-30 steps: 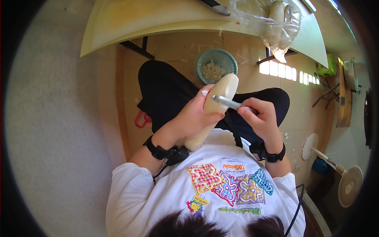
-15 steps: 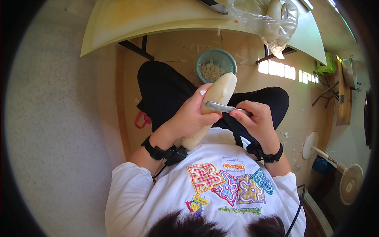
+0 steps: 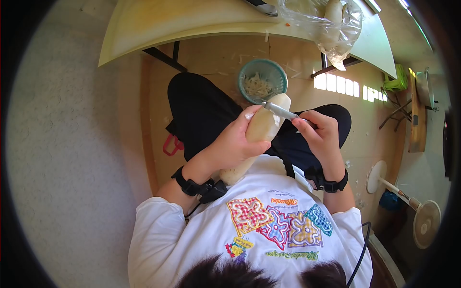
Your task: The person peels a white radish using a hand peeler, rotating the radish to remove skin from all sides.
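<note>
A long white radish slants across my lap, its lower end against my shirt and its far end above a blue-green basket. Around its middle is my left hand, thumb on the near side. My right hand grips the dark handle of a metal peeler, whose head lies across the radish near the far end. Pale peelings lie inside the basket on the floor.
Ahead stands a table bearing a clear plastic bag with more white radishes and a dark-handled tool. Peel scraps litter the floor. To the right are a white fan and a green stool.
The peeler has moved up along the radish toward its far end, with my right hand following. The radish's far end has dipped slightly; my left hand keeps its hold.
</note>
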`<state>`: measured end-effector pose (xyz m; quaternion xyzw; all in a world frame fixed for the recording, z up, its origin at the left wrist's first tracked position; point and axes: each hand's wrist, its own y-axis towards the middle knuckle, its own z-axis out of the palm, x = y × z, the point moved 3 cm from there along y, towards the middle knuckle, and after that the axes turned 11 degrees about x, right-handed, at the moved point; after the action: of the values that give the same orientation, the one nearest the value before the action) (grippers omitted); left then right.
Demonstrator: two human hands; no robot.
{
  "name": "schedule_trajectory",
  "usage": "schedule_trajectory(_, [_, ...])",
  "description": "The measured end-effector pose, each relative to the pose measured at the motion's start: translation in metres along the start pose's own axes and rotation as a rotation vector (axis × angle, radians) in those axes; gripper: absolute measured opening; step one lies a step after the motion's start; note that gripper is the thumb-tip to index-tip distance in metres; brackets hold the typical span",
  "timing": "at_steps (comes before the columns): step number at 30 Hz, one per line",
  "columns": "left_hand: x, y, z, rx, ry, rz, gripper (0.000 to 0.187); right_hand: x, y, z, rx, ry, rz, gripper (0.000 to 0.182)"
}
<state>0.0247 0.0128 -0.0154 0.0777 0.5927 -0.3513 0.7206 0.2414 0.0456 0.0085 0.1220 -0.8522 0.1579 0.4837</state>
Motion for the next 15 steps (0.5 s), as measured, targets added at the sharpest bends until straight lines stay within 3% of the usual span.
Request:
schedule_trajectory(6, [-0.012, -0.007, 0.005, 0.057, 0.095, 0.027, 0.076, -0.029, 0.002, -0.018, -0.131, 0.051, 0.134, 0.029])
schedule_trajectory(9, [-0.015, -0.004, 0.005, 0.075, 0.069, 0.076, 0.078, -0.044, 0.002, -0.018, -0.083, 0.196, 0.202, 0.031])
schedule_trajectory(11, [-0.011, -0.001, 0.001, 0.043, -0.014, 0.004, 0.076, -0.049, 0.001, -0.018, -0.125, 0.416, 0.252, 0.031])
schedule_trajectory(15, [-0.018, 0.001, 0.0, 0.036, 0.106, 0.027, 0.075, -0.04, 0.001, -0.022, -0.125, 0.53, 0.23, 0.024])
